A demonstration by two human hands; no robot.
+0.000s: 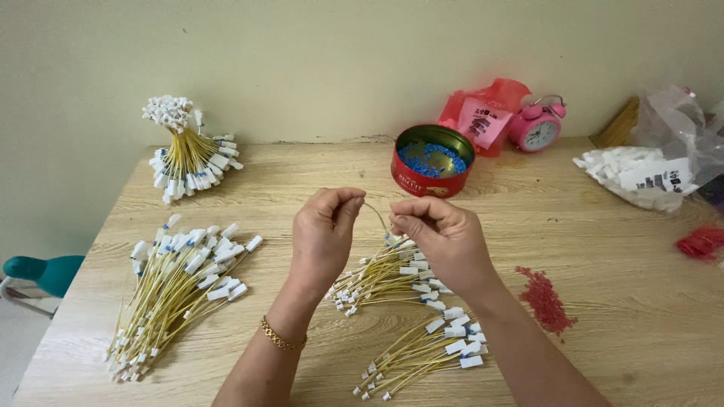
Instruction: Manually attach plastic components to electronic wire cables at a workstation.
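My left hand [324, 234] and my right hand [441, 237] are raised over the middle of the wooden table [618, 256]. Together they pinch one thin yellow wire [377, 212] that arcs between their fingertips. Below my right hand lies a loose bunch of yellow wires with white connectors [385, 279]. A second small bunch [426, 350] lies nearer the front edge. A gold bracelet sits on my left wrist.
A large pile of the same wires [177, 286] lies at the left, and a tied bundle [188, 151] stands at the back left. A red round tin of blue beads [432, 160], a pink alarm clock [537, 128], red beads [546, 300] and a bag of white connectors [637, 173] lie beyond.
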